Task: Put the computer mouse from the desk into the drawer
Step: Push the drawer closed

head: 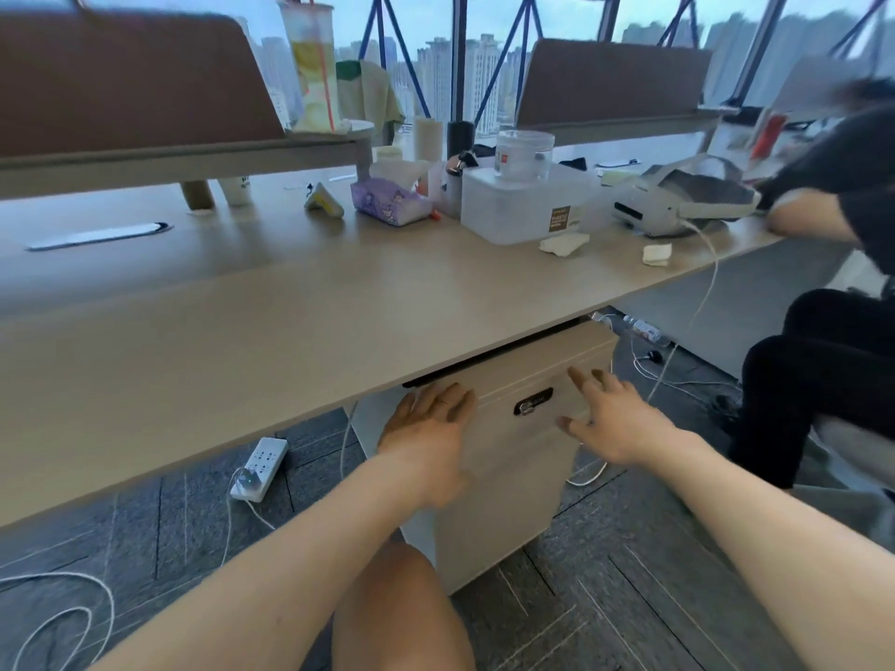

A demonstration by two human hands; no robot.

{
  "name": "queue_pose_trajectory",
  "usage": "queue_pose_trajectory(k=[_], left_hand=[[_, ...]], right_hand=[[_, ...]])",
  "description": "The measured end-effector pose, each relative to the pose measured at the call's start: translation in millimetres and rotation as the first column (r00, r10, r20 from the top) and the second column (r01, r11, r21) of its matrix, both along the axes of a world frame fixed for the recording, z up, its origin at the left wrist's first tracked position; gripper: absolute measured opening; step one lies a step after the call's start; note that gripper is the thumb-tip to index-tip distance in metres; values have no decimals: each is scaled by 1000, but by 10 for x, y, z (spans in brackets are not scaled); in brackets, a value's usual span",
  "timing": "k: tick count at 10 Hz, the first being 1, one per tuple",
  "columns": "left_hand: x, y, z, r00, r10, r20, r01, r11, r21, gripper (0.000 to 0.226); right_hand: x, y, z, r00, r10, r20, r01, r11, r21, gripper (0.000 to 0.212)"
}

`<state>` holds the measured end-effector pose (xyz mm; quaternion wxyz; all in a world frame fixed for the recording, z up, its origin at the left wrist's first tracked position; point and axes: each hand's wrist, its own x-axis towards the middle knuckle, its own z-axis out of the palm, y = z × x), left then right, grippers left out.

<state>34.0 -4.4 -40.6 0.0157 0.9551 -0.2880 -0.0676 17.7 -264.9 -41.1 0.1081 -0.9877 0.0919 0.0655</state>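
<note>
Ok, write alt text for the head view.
Both bare hands, left hand and right hand, reach open-palmed toward the front of a white drawer cabinet under a wooden desk. A tissue pack and plastic box sit on the desk; no mouse is identifiable.

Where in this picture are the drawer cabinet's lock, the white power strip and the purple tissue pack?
Dark oval lock (533, 401), head view: centre of the plate on the drawer front.
White power strip (260, 468), head view: middle of its top face.
Purple tissue pack (390, 204), head view: printed side.

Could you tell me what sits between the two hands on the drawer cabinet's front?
In the head view, the dark lock lies between left hand and right hand.
</note>
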Motion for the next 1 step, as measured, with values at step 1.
queue_pose_trajectory(k=[1], left_hand=[[-48,37,157,997,53,-64,-54,998,-17,108]], right_hand=[[-218,-17,261,995,94,24,-92,994,-67,90]])
